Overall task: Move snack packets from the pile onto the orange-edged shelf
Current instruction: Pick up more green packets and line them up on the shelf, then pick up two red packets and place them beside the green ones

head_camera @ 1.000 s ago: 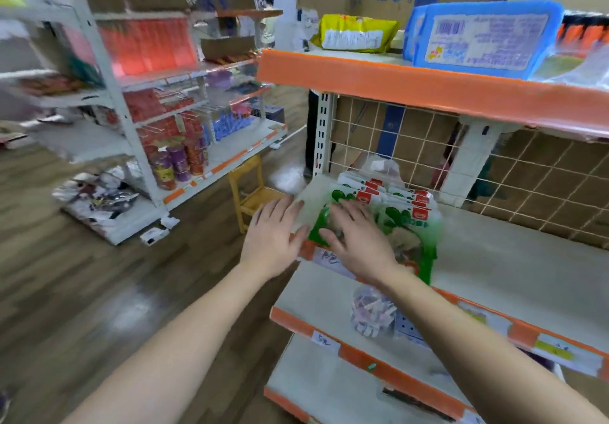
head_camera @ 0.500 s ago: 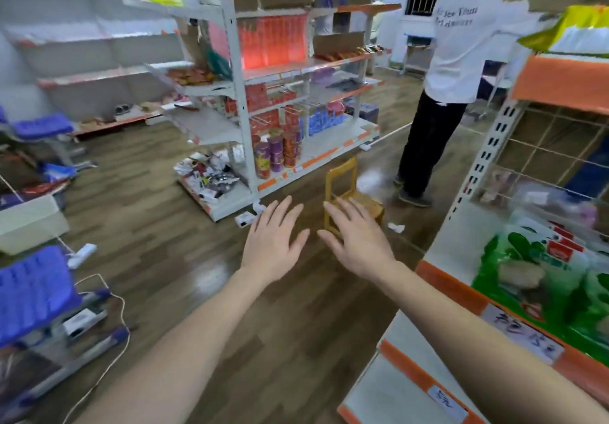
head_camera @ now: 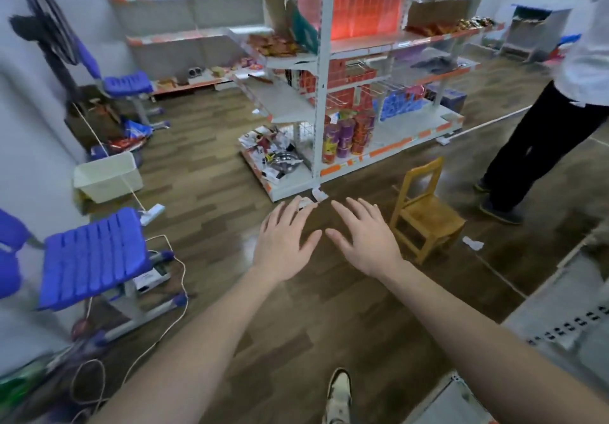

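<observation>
Both hands reach forward, palms down, over the floor. The left hand [head_camera: 283, 242] and the right hand [head_camera: 365, 242] lie side by side with fingers straight and spread, thumbs nearly meeting, and neither has hold of anything. Just right of the right hand stands a small yellow wooden chair [head_camera: 425, 212], the landmark for everything else.

Brown wood-plank floor [head_camera: 204, 192] runs under the chair and all round it. Behind the chair and a little to its left rises a tall white metal shelving unit with orange-edged boards [head_camera: 321, 94]. Red and orange snack packets [head_camera: 273, 44] lie on its upper boards, and a heap of loose white, red and silver packets [head_camera: 273, 156] sits on its bottom board. Right of the chair stands a person in a white top and black trousers [head_camera: 540, 140]. Far left of the chair is a blue slatted plastic seat on a grey frame [head_camera: 92, 255]. Nearer than the chair and to its right, only a bare part of a pale grey shelf board with a slotted upright [head_camera: 560, 308] shows.

Far left of the chair and behind it stand a black pedestal fan [head_camera: 49, 21] and a white plastic tub [head_camera: 108, 176]. Purple and red cans [head_camera: 346, 133] are stacked on the unit's low board, behind the chair. A green smear [head_camera: 19, 380] far left of the chair is too blurred to identify. A pale shoe [head_camera: 339, 394] shows nearer than the chair, and a white paper scrap [head_camera: 473, 244] lies just to the chair's right.
</observation>
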Demonstrator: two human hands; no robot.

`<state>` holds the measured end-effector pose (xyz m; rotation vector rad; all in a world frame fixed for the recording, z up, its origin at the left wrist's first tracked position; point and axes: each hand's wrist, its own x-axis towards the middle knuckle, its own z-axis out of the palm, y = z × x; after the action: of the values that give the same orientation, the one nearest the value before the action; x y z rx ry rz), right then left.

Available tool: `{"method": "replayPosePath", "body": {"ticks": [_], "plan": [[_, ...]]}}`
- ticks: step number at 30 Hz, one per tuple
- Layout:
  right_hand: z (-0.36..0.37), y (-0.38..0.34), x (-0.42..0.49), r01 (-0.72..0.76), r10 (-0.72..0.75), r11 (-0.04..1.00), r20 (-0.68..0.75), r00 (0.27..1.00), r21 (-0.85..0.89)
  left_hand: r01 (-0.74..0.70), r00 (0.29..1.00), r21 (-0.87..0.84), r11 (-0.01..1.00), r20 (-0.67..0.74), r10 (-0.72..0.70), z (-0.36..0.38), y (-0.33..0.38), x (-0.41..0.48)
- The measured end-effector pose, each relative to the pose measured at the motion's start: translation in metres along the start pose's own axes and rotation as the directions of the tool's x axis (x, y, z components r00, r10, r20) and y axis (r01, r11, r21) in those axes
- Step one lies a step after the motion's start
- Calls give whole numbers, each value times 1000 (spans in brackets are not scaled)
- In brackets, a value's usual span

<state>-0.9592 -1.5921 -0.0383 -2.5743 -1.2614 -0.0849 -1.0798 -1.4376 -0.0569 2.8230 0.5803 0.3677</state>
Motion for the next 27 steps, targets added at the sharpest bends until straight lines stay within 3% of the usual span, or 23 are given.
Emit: {"method": "replayPosePath", "body": {"ticks": [17,27], "plan": [[64,26,314,203,-203,979,-3,979,34,133,991,65,989,-44,-130,13,-139,253],[111,10,485,210,-212,975,17,977,72,144,986,43,989,-86,-139,27,-238,391]]}}
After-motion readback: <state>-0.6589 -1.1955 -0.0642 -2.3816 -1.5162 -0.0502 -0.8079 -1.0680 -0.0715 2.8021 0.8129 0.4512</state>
